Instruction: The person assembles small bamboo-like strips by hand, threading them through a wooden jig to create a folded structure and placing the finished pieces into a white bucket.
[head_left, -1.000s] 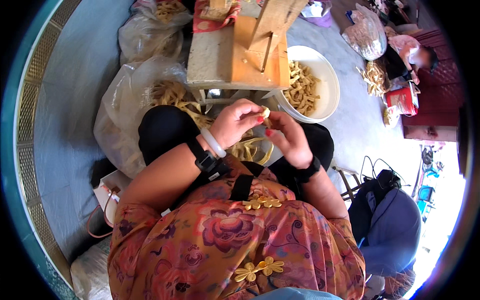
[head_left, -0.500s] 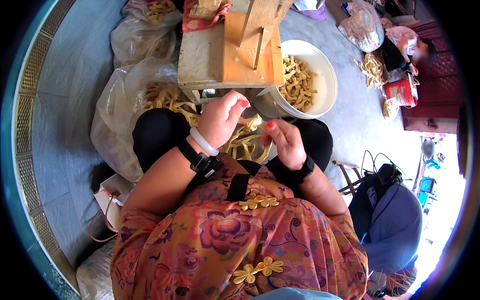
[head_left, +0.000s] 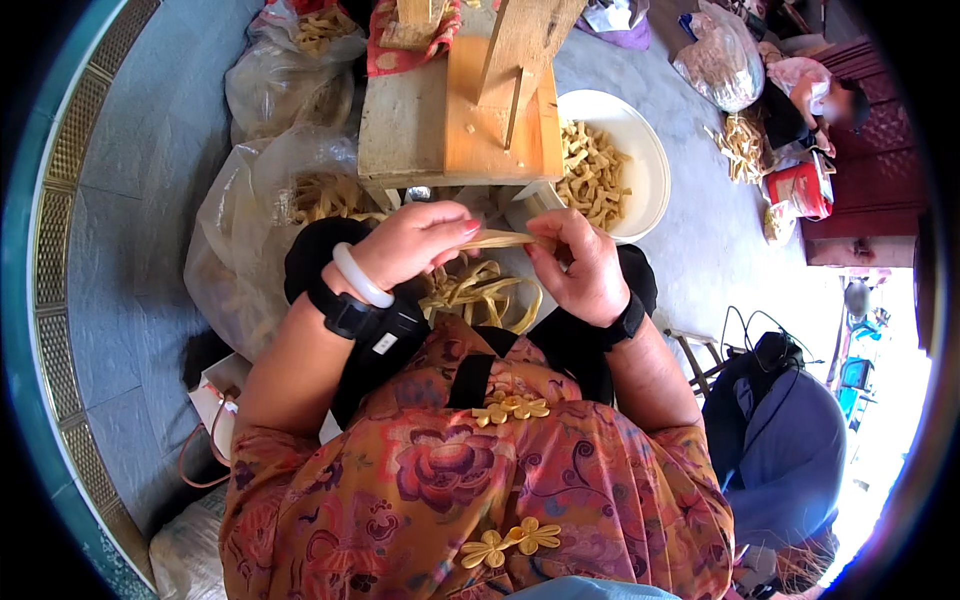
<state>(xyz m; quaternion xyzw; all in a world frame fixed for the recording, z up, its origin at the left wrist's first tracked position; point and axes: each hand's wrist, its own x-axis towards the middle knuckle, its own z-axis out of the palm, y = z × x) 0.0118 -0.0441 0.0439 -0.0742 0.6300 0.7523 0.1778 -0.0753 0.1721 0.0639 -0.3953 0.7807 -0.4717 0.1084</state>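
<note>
Between my two hands a pale yellow-tan strip (head_left: 503,239) is stretched nearly level above my lap. My left hand (head_left: 425,240) pinches one end between thumb and fingers. The other end is gripped in my curled right hand (head_left: 578,265). Below them a loose bundle of similar strips (head_left: 480,293) lies across my lap, some of them looping to the right. Just beyond my right hand stands a white bucket (head_left: 652,190), which holds many short knotted tan pieces (head_left: 597,180).
A wooden bench (head_left: 400,135) with an upright wooden post (head_left: 520,50) stands ahead. Clear plastic bags of strips (head_left: 235,215) sit on the left. At far right another person (head_left: 800,105) sits by a red container (head_left: 800,188). A seated person in dark blue (head_left: 785,440) is close on my right.
My left hand has moved down and left, and my right hand has turned and risen slightly. The strip between them is now pulled straight.
</note>
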